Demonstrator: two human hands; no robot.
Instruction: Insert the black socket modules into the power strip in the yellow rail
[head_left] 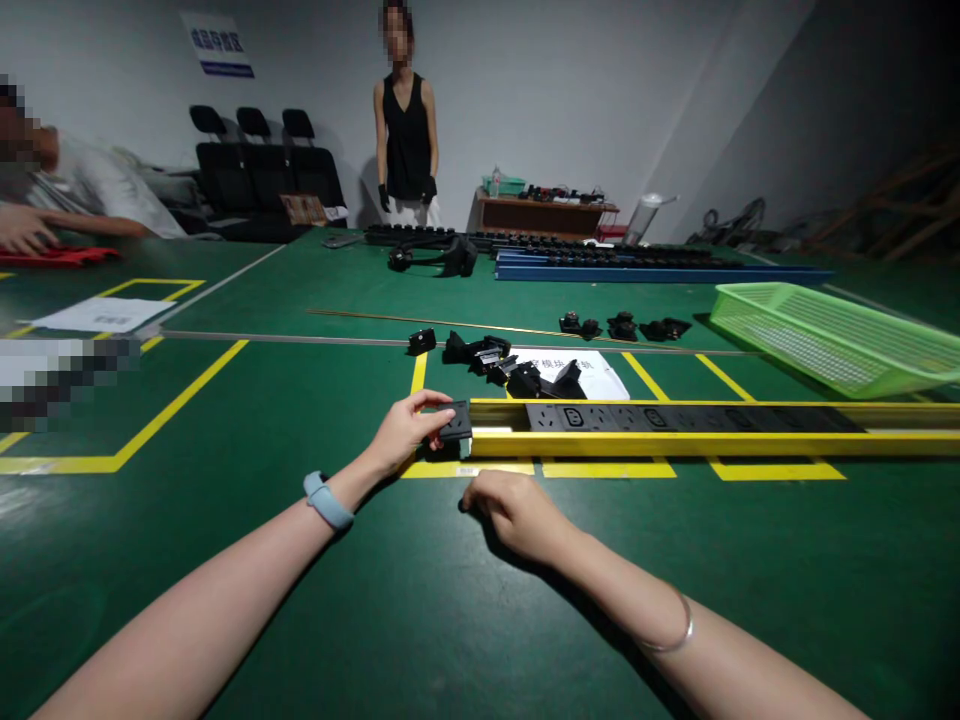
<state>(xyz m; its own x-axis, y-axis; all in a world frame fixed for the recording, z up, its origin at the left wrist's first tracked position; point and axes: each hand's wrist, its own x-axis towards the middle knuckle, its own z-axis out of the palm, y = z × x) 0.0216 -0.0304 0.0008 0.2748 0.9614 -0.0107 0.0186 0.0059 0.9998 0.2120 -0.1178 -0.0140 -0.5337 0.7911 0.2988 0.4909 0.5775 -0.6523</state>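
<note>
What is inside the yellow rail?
Inside the yellow rail, a row of black socket modules shows face up. The left hand holds another black module at the rail's left end. The row's underside and the channel floor beneath it are covered.

Socket (454,420) Held at End of Rail (675,446)

At the green table (322,610) before me, a left hand (397,432) pinches the black socket by the yellow rail's left end; more sockets (626,418) sit in its channel. The right hand (521,508) curls nearby. Loose black parts (525,378) and a green basket (829,335) lie beyond; a person (409,125) stands across the table.
</note>
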